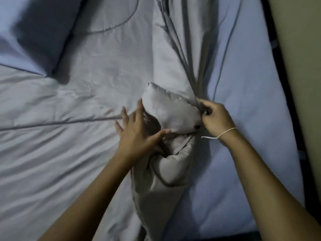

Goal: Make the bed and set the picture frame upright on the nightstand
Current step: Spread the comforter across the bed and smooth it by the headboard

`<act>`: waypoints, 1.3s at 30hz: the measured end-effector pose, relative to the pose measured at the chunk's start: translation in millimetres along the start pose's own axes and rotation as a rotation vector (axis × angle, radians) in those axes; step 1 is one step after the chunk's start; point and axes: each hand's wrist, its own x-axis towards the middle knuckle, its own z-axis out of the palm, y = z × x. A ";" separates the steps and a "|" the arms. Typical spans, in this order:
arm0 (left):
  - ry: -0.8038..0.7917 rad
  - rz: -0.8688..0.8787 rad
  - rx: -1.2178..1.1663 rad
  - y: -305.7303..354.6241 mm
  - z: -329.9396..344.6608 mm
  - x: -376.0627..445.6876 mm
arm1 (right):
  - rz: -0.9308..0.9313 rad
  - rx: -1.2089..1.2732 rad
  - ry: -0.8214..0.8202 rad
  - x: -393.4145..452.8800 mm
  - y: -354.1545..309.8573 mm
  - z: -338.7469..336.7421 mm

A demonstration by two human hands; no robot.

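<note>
A pale grey duvet (86, 84) with thin dark piping covers most of the bed, and its edge is folded and bunched into a long ridge down the middle right. My right hand (214, 119) is pinched shut on a gathered fold of the duvet, which stretches taut away from it. My left hand (139, 131) has its fingers spread, thumb hooked under a puffed corner of the duvet (172, 112). A grey pillow (43, 32) lies at the top left. The picture frame and nightstand are out of view.
A bare light blue sheet (251, 101) shows on the right side of the mattress. A dark bed frame edge (284, 94) runs along it, with a beige wall (304, 58) right behind. A white string bracelet (225, 132) circles my right wrist.
</note>
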 end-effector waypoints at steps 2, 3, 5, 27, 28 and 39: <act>-0.118 0.069 -0.181 23.2 21.6 3.4 | 0.109 0.269 0.108 -16.3 16.3 -19.2; -0.149 0.115 -0.262 41.2 33.2 -1.0 | 0.153 0.421 0.131 -28.6 21.4 -31.7; -0.229 0.217 -0.309 74.8 61.1 -13.6 | 0.177 0.612 0.113 -47.8 31.8 -55.6; -0.103 0.558 0.101 176.7 196.8 -38.7 | 0.165 -0.199 0.821 -184.4 184.7 -146.6; -0.090 0.554 0.145 182.1 201.1 -37.8 | 0.258 -0.209 0.789 -183.5 191.1 -138.1; -0.206 0.521 0.586 169.4 262.6 -47.0 | 0.787 0.082 0.725 -215.5 290.3 -101.8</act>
